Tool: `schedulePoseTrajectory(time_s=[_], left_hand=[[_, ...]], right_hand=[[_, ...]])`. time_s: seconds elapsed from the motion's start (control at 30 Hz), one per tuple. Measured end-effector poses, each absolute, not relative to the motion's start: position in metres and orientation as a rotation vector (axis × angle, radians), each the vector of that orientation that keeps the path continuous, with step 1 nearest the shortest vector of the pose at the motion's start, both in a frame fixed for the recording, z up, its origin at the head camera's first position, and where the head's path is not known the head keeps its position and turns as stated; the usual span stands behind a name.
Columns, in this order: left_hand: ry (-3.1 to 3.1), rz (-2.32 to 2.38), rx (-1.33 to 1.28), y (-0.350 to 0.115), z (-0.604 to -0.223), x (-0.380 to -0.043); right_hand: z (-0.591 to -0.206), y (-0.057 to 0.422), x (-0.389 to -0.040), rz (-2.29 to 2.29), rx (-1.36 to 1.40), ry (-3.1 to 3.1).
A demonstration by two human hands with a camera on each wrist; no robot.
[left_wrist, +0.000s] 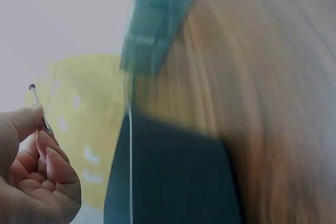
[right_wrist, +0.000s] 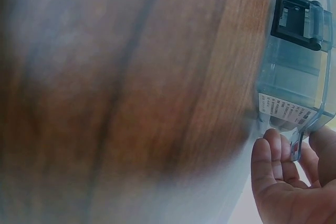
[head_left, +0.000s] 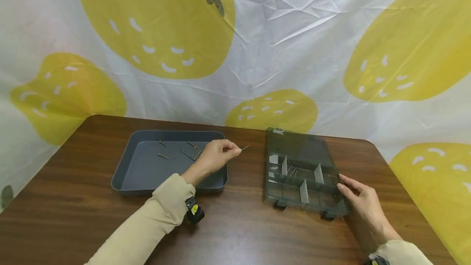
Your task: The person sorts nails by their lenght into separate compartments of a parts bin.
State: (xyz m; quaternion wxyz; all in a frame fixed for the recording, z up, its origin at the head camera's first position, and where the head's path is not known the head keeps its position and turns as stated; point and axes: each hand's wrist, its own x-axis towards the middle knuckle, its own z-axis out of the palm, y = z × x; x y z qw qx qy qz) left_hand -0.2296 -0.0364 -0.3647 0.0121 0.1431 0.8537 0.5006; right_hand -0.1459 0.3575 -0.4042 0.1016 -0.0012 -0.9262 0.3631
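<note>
My left hand (head_left: 217,154) pinches a thin screw (head_left: 245,147) between thumb and fingertips, above the right rim of a grey tray (head_left: 128,175). In the left wrist view, the round head of the screw (left_wrist: 32,86) sticks out past the thumb. Several brass-coloured screws (head_left: 163,156) lie scattered in the tray; the hand and forearm hide part of it. To the right stands a see-through grey compartment box (head_left: 272,191). My right hand (head_left: 362,201) grips its right edge, thumb on top and fingers underneath. Several slim screws (head_left: 292,171) lie in one compartment.
Pale dividers (head_left: 303,191) split the box, and black latches (head_left: 280,205) line its front. Both tray and box stand on a brown wooden table (head_left: 243,232). A lemon-print cloth (head_left: 294,60) hangs right behind the table's back edge.
</note>
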Motion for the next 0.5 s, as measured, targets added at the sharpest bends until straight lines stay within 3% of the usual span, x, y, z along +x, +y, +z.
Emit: schedulePoseTrajectory(time_s=[0.5], left_hand=[[2.607, 1.615, 0.58, 0.036, -0.371, -0.222]], right_hand=[[-0.404, 0.357, -0.141, 1.097, -0.02, -2.733]])
